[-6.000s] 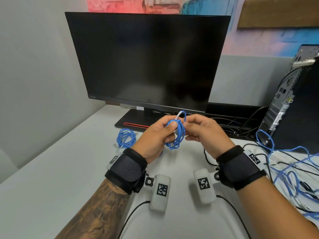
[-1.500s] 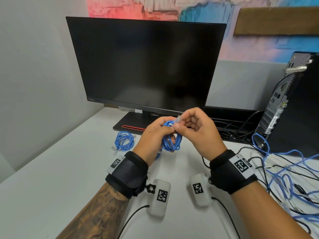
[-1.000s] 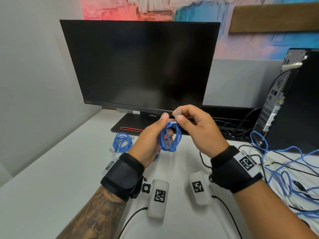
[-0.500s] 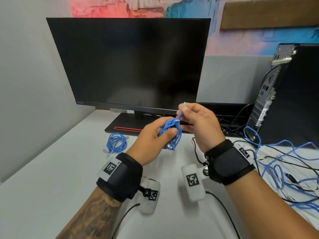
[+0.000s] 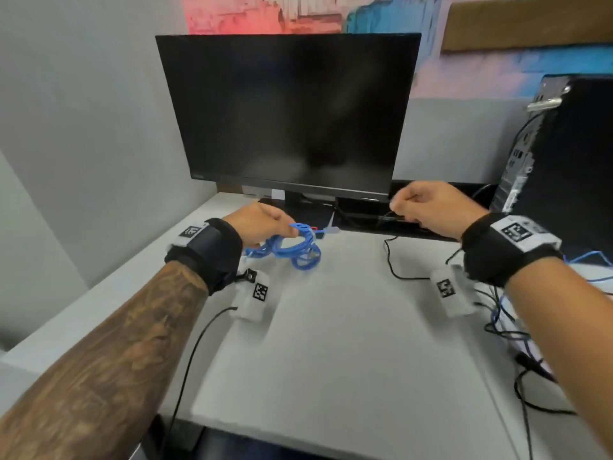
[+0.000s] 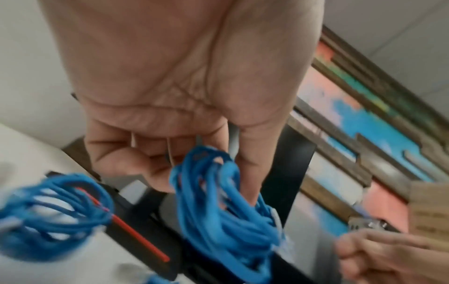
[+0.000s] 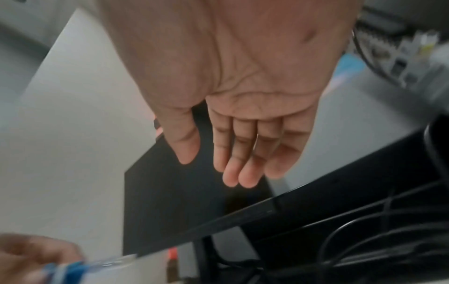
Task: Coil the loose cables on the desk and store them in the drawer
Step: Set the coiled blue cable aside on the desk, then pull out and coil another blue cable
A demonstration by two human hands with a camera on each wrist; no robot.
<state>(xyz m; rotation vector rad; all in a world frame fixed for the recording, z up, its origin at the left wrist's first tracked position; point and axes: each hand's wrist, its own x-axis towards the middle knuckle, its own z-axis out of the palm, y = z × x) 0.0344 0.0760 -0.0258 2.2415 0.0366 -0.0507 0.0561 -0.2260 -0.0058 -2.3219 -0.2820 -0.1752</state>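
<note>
Beyond the grip, a dark monitor (image 5: 292, 111) on its red-striped black stand (image 6: 136, 238); off to its right, a black computer tower (image 5: 570, 161); higher behind, possibly a painted wall panel (image 5: 265, 11).

No text, label or brand is legible.

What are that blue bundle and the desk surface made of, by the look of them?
The blue cable coil held by the left hand looks like flexible plastic-jacketed cord: smooth, bending in soft loops. The desk looks like matte pale grey laminate, flat and unglared; what lies beneath I cannot tell.
</note>
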